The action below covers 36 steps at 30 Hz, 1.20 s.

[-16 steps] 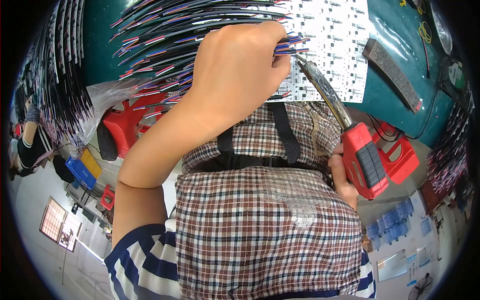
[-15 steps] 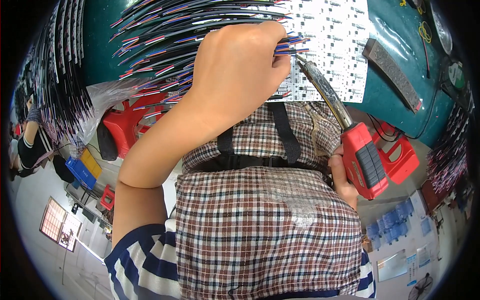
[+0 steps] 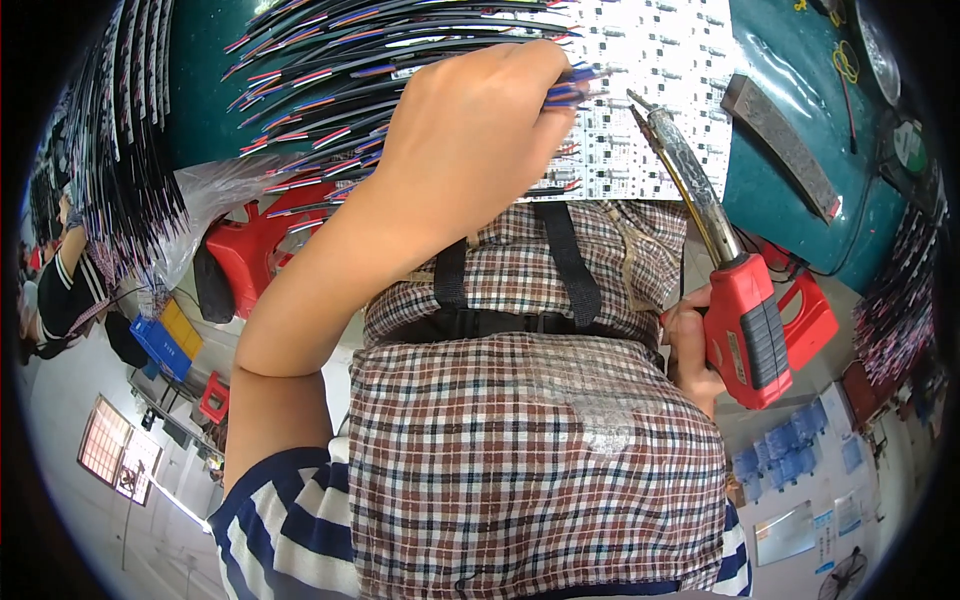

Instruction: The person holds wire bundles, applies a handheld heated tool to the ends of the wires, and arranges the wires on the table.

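My left hand (image 3: 465,135) is closed in a pinch around several thin wires (image 3: 572,92) with blue, black and pale ends, over a white circuit board sheet (image 3: 690,50). Their ends are smeared by motion. In my right hand (image 3: 690,352) is a red soldering gun (image 3: 748,330) with a black grip panel. Its metal tip points up and left over the sheet, a short way right of the wire ends and apart from them. Rows of black-sleeved wires (image 3: 300,105) with red, white and blue ends stretch left from the sheet, partly behind my left hand.
A grey bar (image 3: 782,148) lies on the green tabletop (image 3: 800,60) right of the sheet. Wire bundles hang at the left (image 3: 130,190) and right (image 3: 900,300). Red stools (image 3: 235,255) stand below the table edge. Another person's arm (image 3: 70,245) shows at far left.
The soldering gun has moved right and slightly down, its tip drawing away from the held wires. My left hand keeps the wires and has shifted slightly left.
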### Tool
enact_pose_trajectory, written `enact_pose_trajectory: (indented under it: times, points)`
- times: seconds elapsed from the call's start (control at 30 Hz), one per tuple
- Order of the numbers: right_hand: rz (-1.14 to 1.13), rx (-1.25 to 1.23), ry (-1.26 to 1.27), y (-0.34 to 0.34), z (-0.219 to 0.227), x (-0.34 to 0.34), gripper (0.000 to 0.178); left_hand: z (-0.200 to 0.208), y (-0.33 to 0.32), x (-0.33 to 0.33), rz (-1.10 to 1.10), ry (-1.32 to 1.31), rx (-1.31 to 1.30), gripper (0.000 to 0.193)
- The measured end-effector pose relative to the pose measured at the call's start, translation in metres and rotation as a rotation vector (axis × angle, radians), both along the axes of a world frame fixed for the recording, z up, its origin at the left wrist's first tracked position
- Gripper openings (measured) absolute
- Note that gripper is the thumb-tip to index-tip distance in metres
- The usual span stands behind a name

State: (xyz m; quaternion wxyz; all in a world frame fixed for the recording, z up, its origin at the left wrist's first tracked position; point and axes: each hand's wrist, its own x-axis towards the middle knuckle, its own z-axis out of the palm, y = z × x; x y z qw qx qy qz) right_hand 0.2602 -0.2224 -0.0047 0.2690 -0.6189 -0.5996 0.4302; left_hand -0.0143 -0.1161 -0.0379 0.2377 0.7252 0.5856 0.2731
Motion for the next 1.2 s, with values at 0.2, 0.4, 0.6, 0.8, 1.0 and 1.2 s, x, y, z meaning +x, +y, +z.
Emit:
enact_pose_trajectory:
  times: [0.2,0.4,0.6,0.8,1.0,1.2]
  points:
    - [-0.157,-0.034,0.156,0.008,0.011,-0.015,0.023,0.02,-0.003,-0.009,0.273,-0.212,0.18,0.02]
    - [-0.235,-0.006,0.274,0.008,0.005,-0.011,0.026,0.051,-0.007,-0.036,0.294,-0.712,0.46,0.033]
    - [-0.14,0.011,0.26,0.008,0.005,-0.009,0.025,-0.002,-0.019,-0.012,0.303,-0.794,0.341,0.02]
    - [-0.141,0.016,0.319,0.004,-0.001,-0.008,0.025,0.065,0.004,-0.013,0.202,-0.436,-0.054,0.017]
    - [-0.127,-0.05,0.25,-0.005,0.006,-0.004,0.023,0.029,-0.009,-0.002,0.014,-0.035,-0.196,0.018]
    - [-0.074,0.013,0.108,-0.012,-0.003,0.002,0.02,0.013,-0.016,0.011,0.06,-0.06,-0.125,0.017]
